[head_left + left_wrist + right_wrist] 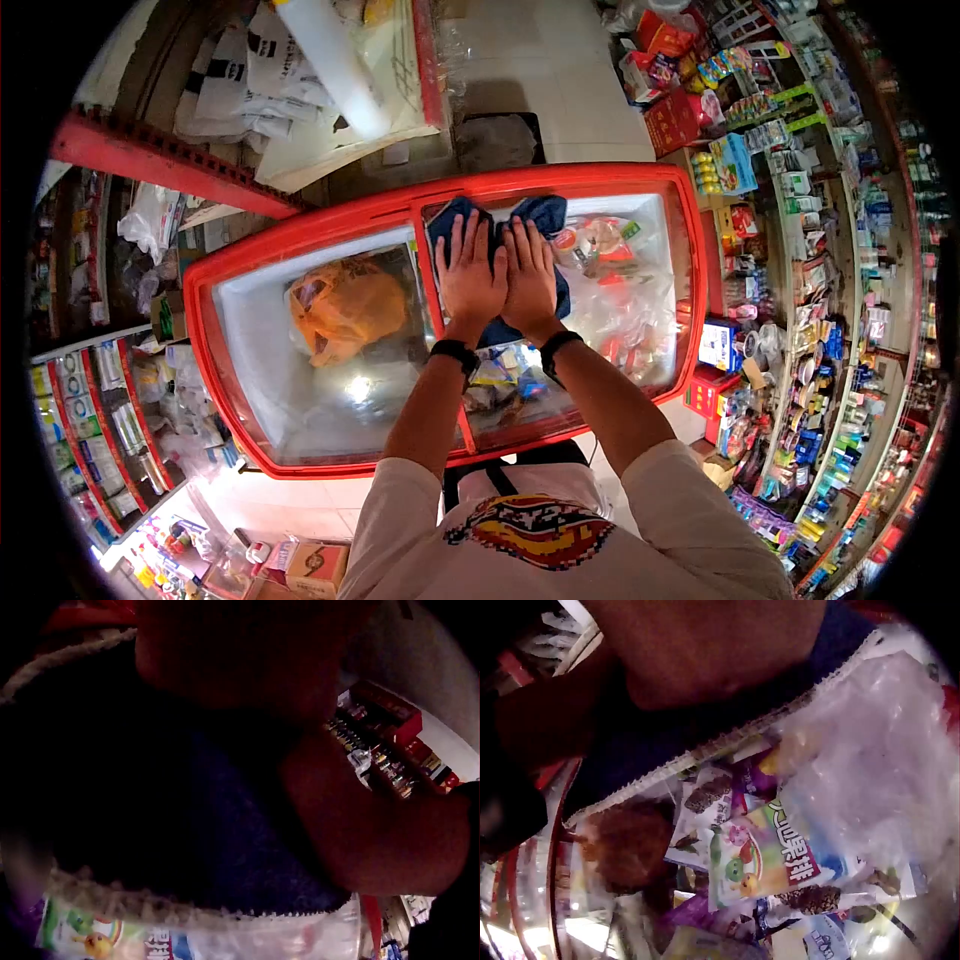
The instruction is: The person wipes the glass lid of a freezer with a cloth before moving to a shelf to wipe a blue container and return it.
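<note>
A dark blue cloth (548, 212) with a pale stitched edge lies on the glass top of a red-framed chest freezer (690, 200). Both palms face down on it, side by side with fingers pointing away from the body. My left hand (472, 278) has its fingers straight and slightly spread, pressing the cloth near the central red divider. Beside it, my right hand (530, 278) also rests straight-fingered on the cloth, the two thumbs close together. In the right wrist view, colourful snack packets (761, 859) show through the glass below the cloth's edge.
Under the left pane sits an orange plastic bag (345, 305). Shelves of packaged goods (800, 330) line the right side. A white tube (335, 70) and a red beam (170, 160) stand beyond the freezer at upper left. Cartons (318, 568) lie low on the left.
</note>
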{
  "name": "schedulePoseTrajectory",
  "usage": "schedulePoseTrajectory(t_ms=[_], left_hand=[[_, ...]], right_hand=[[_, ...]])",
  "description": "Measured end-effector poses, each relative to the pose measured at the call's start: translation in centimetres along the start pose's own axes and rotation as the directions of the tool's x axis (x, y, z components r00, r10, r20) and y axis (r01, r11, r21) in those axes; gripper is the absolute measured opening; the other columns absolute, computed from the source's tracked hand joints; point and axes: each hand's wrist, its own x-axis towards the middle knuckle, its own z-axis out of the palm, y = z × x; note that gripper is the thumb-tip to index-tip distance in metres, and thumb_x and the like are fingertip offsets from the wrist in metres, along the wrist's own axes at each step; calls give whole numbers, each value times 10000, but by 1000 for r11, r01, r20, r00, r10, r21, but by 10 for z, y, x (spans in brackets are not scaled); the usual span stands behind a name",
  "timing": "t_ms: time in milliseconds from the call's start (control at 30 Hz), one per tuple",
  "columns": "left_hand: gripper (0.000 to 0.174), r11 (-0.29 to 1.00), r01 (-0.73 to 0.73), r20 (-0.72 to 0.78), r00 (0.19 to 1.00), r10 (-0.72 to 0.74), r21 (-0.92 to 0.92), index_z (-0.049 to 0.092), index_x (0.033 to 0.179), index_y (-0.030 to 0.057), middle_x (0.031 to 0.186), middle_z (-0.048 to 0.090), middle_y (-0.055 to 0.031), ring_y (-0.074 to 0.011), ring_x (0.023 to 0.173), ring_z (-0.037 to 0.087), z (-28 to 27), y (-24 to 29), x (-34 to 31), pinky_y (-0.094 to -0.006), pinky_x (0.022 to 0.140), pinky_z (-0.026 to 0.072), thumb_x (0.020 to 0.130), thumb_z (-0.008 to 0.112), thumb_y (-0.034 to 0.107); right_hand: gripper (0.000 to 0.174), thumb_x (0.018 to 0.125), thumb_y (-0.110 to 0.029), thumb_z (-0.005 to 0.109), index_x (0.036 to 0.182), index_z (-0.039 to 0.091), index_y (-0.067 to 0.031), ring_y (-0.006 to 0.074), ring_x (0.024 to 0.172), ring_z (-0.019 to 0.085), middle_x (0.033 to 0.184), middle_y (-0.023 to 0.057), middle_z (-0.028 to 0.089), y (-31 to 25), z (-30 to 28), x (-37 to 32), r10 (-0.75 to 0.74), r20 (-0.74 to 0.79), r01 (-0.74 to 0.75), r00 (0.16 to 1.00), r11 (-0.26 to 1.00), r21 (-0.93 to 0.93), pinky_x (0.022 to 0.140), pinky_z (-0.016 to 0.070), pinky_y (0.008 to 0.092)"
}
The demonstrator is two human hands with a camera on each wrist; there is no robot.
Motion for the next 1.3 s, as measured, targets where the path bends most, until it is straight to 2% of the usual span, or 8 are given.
schedulePoseTrajectory(t_ms=[67,433,600,800,867,967,1167,1300], left_hand=[[613,997,57,33,998,-58,45,528,1620,60,1763,418,-93,-303,1666,301,0,0,3,-537,1351,180,1119,454,405],[672,936,294,-65,956,-287,192,442,1685,107,1823,303,-59,-290,1700,205,29,-12,31,-535,1359,129,1168,311,516],[644,947,162,-28,987,-161,278,439,1683,110,1811,328,-64,-311,1690,234,60,15,34,-562,1346,165,1163,360,482],[633,968,-1,23,1000,-5,252,483,1654,104,1784,380,-86,-317,1675,276,136,134,57,-563,1339,191,1138,423,466],[640,963,-127,103,989,105,236,440,1680,110,1800,349,-67,-300,1681,256,160,170,66,-540,1350,162,1159,385,477],[630,972,-173,166,975,146,161,459,1670,100,1796,354,-77,-302,1678,263,180,218,71,-538,1352,157,1155,397,457],[608,955,-281,60,959,277,96,558,1592,51,1752,428,-109,-329,1645,335,194,222,69,-572,1334,213,1129,451,431],[603,963,-260,34,966,258,71,560,1586,39,1731,449,-135,-353,1641,328,192,226,67,-578,1331,212,1121,464,410]], right_hand=[[655,1062,-298,535,1599,473,73,456,1630,301,1727,272,382,-2,-7,7,-39,34,40,999,999,-24,1323,234,580],[672,1046,-330,550,1592,504,60,435,1627,318,1724,240,415,36,19,53,-293,-5,291,956,947,135,1343,231,552],[597,1066,-280,549,1557,549,58,433,1568,422,1645,251,518,90,-2,37,-276,-140,295,951,947,132,1328,282,539],[546,1100,-315,488,1503,603,35,442,1532,460,1604,261,553,211,-66,18,-107,-160,131,981,980,148,1331,279,534],[571,1016,-268,579,1500,593,36,466,1518,460,1611,255,537,247,-86,12,-7,-180,20,984,997,72,1303,329,526],[644,1010,-303,568,1563,537,26,468,1590,350,1676,267,453,293,-104,2,99,-163,-101,982,995,0,1334,256,563],[768,948,-273,616,1630,424,22,469,1591,355,1690,270,431,312,-90,-2,65,-223,-85,973,993,-80,1329,239,579],[730,955,-291,623,1592,475,34,469,1580,367,1673,268,454,307,-96,0,90,-164,-105,982,991,-83,1330,250,568]])
